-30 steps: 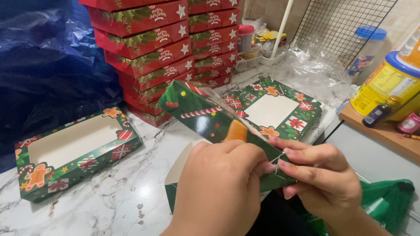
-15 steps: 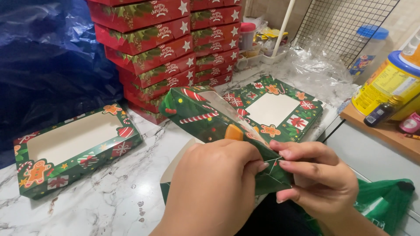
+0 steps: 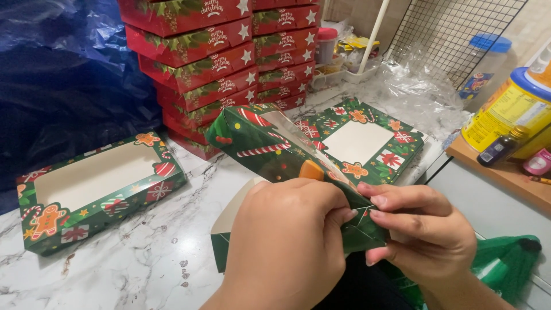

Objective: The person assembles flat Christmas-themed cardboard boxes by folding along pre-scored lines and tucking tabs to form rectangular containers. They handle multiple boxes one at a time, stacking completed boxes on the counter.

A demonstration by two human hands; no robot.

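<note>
From my head view, my left hand [image 3: 287,241] and right hand [image 3: 425,229] are both clamped on the green box [image 3: 270,143], tilted above the tabletop [image 3: 143,264]. I judge the pinched corner could crease or tear if my fingers pull unevenly.

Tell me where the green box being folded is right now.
The green box is in the middle of the head view, tilted above the marble counter, pinched at its near corner by the left hand and right hand, before the red boxes.
</note>
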